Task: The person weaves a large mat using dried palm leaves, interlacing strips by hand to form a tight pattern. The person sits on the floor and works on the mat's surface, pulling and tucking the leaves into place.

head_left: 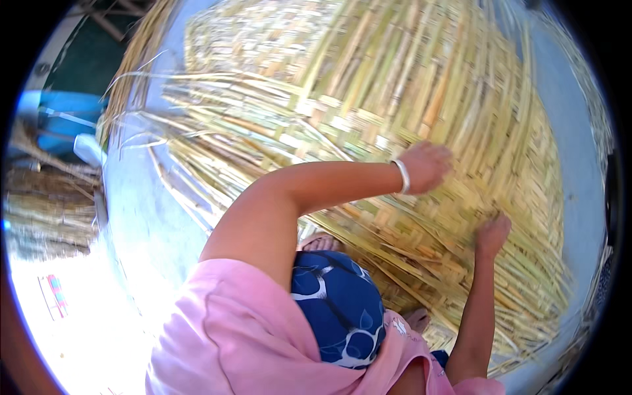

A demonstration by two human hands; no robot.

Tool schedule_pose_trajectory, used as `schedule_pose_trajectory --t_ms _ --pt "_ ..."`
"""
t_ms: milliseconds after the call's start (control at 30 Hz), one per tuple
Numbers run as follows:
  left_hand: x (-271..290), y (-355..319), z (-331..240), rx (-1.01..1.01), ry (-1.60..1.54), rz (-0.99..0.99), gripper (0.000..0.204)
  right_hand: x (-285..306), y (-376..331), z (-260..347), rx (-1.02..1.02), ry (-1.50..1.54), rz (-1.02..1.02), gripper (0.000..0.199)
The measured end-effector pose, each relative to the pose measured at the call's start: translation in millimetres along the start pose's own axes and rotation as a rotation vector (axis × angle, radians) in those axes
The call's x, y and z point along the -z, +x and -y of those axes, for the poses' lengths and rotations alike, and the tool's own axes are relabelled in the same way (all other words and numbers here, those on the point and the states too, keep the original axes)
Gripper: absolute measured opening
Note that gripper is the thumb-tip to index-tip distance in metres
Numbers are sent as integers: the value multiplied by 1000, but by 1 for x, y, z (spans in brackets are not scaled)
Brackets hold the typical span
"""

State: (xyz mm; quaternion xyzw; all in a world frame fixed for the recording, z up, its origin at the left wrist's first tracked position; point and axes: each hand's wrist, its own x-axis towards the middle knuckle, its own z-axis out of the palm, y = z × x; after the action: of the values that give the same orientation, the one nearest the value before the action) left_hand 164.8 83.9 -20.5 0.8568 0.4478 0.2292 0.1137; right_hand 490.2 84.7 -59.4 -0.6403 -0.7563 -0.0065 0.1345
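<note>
A large woven mat point(368, 85) of flat yellow-green reed strips lies spread on the pale floor and fills most of the view. My left hand point(426, 164), with a silver bangle on the wrist, reaches across to the right and rests on the loose strips near the mat's middle; its fingers look bent and blurred. My right hand point(492, 235) presses down on strips just below and to the right of it, fingers tucked among them. Whether either hand grips a strip is unclear. My knee in blue patterned cloth point(339, 306) is bent over the mat's near edge.
Unwoven strip ends point(197, 151) fan out to the left over the pale floor point(145, 217). A bundle of dry reeds point(46, 204) and a blue object point(62, 122) sit at the far left. Bare toes point(320, 242) rest on the mat.
</note>
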Motion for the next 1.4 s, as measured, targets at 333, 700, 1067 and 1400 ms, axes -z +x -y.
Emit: schedule_pose_trajectory --t_ms 333,700,1067,1400 --pt "195 -206 243 1485 106 -1128 43 4 11 154 141 85 -27 41" --pt "233 -306 393 1831 -772 -1468 22 -32 30 399 704 392 190 43" --pt "300 -318 397 1459 -935 -1833 30 -58 27 427 751 290 211 40" --pt "384 -355 392 1197 -974 -2030 32 -58 26 431 751 261 200 40"
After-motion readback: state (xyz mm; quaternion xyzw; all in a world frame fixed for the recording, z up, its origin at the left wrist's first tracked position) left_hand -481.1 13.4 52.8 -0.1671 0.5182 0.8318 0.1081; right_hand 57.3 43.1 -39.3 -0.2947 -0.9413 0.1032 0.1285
